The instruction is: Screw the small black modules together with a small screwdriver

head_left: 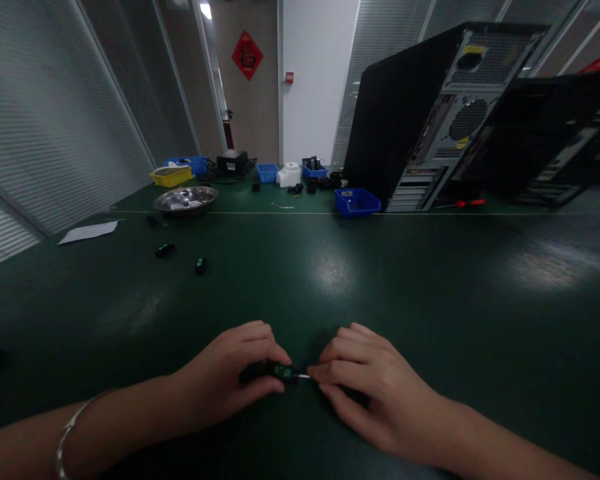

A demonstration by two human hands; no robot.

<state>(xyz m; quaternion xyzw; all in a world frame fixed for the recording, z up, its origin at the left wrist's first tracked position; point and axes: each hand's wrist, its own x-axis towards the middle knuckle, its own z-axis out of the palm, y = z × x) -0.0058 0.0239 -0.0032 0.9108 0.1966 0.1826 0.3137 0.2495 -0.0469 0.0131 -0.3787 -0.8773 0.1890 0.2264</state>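
Note:
Low in the middle of the view, my left hand (245, 363) pinches a small black casing with a green circuit board (283, 373) showing in it. A thin silvery metal tip (303, 376) runs from the board's right end to the fingertips of my right hand (367, 380). Those fingers are closed around it; any handle behind it is hidden, so its kind cannot be told. Two similar small black parts lie farther off on the green table, one black part with a green patch (201, 266) and another (165, 250) to its left.
Toward the back left stand a round metal dish (185, 200), a yellow tray (171, 177) and a sheet of paper (89, 232). A blue bin (357, 203) sits beside a black computer tower (405, 113). Several small black parts and a white plastic housing (289, 175) line the far edge.

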